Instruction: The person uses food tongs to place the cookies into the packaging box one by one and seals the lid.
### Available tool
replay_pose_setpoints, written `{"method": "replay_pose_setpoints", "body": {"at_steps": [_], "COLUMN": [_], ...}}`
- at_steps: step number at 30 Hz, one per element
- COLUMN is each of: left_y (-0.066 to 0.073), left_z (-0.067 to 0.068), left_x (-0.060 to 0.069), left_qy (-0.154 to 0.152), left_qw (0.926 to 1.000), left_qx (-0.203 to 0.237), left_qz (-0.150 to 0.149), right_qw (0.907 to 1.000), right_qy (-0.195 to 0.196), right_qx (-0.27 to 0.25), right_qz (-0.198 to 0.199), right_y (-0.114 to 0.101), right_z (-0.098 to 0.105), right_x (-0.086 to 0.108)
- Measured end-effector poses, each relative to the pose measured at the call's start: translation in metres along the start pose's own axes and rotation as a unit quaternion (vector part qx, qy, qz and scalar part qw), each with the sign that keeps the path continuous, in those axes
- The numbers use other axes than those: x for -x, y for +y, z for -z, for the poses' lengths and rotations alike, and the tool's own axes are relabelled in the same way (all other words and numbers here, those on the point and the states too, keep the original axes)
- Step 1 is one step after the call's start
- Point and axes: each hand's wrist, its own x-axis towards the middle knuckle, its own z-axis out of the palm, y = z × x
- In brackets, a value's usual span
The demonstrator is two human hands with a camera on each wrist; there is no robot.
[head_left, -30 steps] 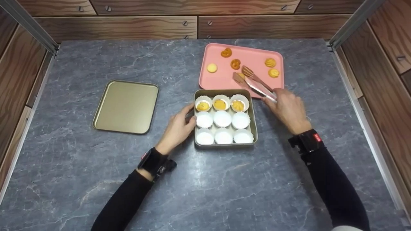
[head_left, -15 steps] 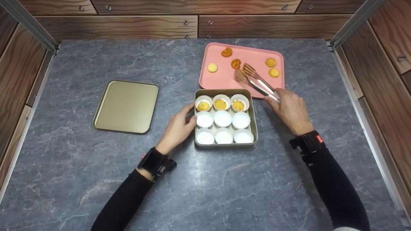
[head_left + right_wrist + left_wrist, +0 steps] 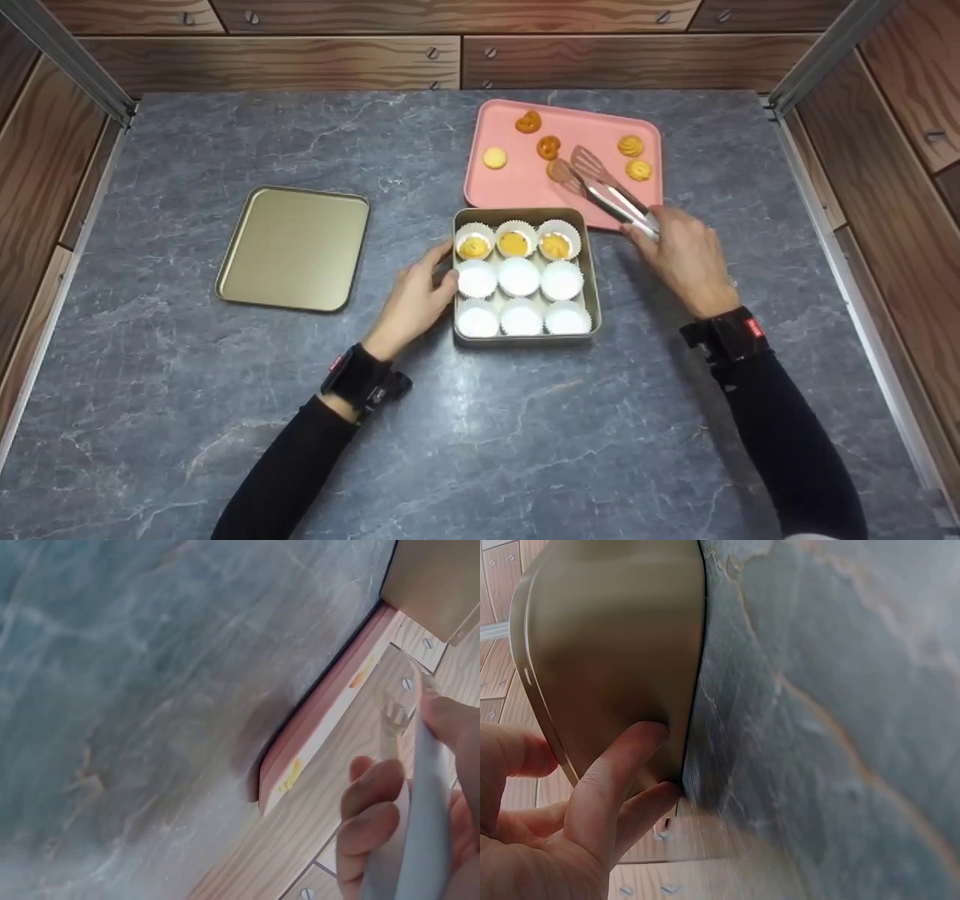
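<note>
While your left hand (image 3: 414,298) rests against the left wall of the tin (image 3: 528,342), fingers apart and laid on the outside of the metal, your right hand (image 3: 685,253) is clamped on the tongs (image 3: 634,217), fingers curled round the handles. The brown tong ends stand apart over the pink tray (image 3: 516,187), at the upper right of the head view. You would do well to set both ends low and level, one on either side of the cookie (image 3: 553,172), and squeeze only lightly, since a small baked piece may crumble. Mind the pretzel (image 3: 548,147) just above it, too; a wide sweep could nudge it. Gentle pressure from your left hand should be enough to steady the tin. As for the cookie, it lies up and to the left of your right hand, well apart from your fingers, right by the left tong end. That end hides part of it, so whether the two touch is hard to tell. Two swirled cookies (image 3: 638,170) lie nearer the tray's right edge.
</note>
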Motion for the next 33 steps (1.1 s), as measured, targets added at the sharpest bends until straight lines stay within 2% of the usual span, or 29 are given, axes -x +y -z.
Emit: {"method": "replay_pose_setpoints", "body": {"at_steps": [12, 19, 33], "left_y": [-0.001, -0.001, -0.001], "left_z": [-0.001, 0.000, 0.000], "left_x": [0.001, 0.000, 0.000], "left_qy": [0.000, 0.016, 0.011], "left_qw": [1.0000, 0.9996, 0.9998], "left_qx": [0.001, -0.015, -0.010], "left_qz": [0.001, -0.018, -0.014], "right_qw": [0.9987, 0.9991, 0.9997], "right_qy": [-0.028, -0.015, 0.015], "right_qx": [0.025, 0.035, 0.017], "right_qz": [-0.035, -0.020, 0.000], "right_y": [-0.010, -0.009, -0.006], "right_z": [-0.012, -0.015, -0.004], "right_x": [-0.015, -0.015, -0.003]}}
